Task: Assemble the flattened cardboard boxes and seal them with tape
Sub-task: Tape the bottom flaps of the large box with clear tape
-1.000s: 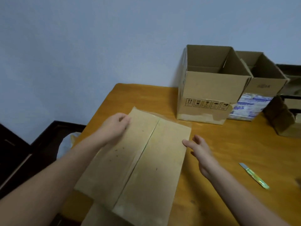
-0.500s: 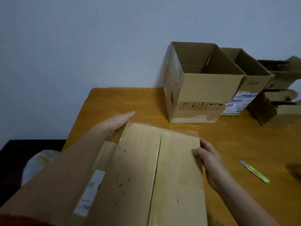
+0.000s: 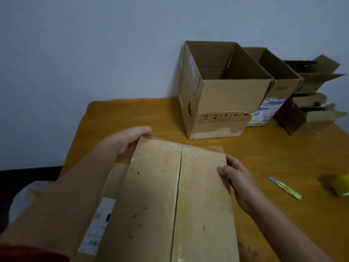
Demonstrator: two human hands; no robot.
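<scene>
The cardboard box [image 3: 156, 205] lies at the near middle of the worktop [image 3: 264, 157], with its taped seam [image 3: 179, 186] facing up. Its far left corner is held in the grip of the left hand [image 3: 130, 139], and its right edge is pinched by the right hand [image 3: 236, 178]. The box is probably to be turned over. Both sides should be lifted evenly, so that the loose tape end [image 3: 213, 149] at the far edge is not torn.

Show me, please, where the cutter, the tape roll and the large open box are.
cutter [image 3: 288, 190], head view, on its green handle.
tape roll [image 3: 342, 185], head view, on its yellowish side at the right edge.
large open box [image 3: 234, 95], head view, on its front wall.
</scene>
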